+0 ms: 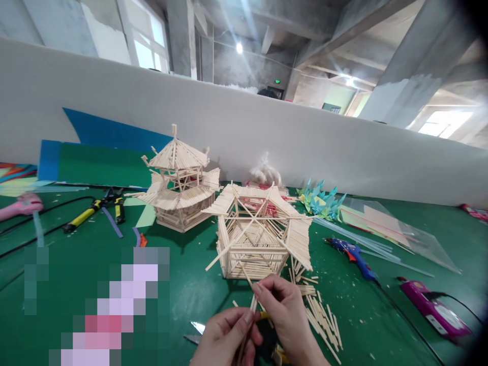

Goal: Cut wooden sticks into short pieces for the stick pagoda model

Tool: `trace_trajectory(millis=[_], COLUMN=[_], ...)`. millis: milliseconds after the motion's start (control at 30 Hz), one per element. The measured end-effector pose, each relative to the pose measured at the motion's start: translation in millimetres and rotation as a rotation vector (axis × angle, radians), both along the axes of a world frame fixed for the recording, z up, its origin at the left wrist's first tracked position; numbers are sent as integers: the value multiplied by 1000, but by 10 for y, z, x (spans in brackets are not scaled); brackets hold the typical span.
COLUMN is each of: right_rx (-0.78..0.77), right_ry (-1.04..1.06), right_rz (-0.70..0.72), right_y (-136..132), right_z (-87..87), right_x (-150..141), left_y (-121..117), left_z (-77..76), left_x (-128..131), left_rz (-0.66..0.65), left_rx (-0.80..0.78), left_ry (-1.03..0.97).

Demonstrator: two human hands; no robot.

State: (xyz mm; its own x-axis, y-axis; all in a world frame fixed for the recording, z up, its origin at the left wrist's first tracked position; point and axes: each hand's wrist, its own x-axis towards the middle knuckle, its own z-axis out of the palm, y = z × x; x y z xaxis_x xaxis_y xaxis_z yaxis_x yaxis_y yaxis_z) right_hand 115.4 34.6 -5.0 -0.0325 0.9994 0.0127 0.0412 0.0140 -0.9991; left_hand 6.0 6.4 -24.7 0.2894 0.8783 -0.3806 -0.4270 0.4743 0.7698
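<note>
My left hand (227,333) is closed, pinching thin wooden sticks (253,304) that point upward between thumb and fingers. Just to its right, my right hand (284,305) pinches another wooden stick (247,274), which slants up and left. Both hands meet in front of an unroofed pavilion model (257,249) built from such sticks, with flared eaves and crossed sticks over its top. Scissors (198,326) lie partly under my hands, their blades showing on the left. Loose sticks (324,317) are scattered beside my right hand.
A taller roofed stick pavilion (179,198) stands behind on the left. Yellow-black pliers (91,211) and a pink glue gun (25,205) lie farther left. On the right are a blue glue gun (353,256), a corded magenta device (434,310) and a blue-green paper ornament (322,198).
</note>
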Motion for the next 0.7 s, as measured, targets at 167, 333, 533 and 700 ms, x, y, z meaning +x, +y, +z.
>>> trace_trajectory(millis=[167,333,533,700], right_rx=[-37,-54,-52,-54], right_ry=[80,98,98,100], right_rz=[-35,-50,-58,-59], right_y=[38,79,90,100], right_z=[-14,-24,-10,0], right_x=[36,28,7,-10], left_y=[-59,-82,-57,-75], left_z=[62,169,137,135], left_x=[7,26,24,22], left_rz=[39,134,138,135], left_rx=[-69,-130,-156,-134], left_ry=[-92,-188,-183,-156])
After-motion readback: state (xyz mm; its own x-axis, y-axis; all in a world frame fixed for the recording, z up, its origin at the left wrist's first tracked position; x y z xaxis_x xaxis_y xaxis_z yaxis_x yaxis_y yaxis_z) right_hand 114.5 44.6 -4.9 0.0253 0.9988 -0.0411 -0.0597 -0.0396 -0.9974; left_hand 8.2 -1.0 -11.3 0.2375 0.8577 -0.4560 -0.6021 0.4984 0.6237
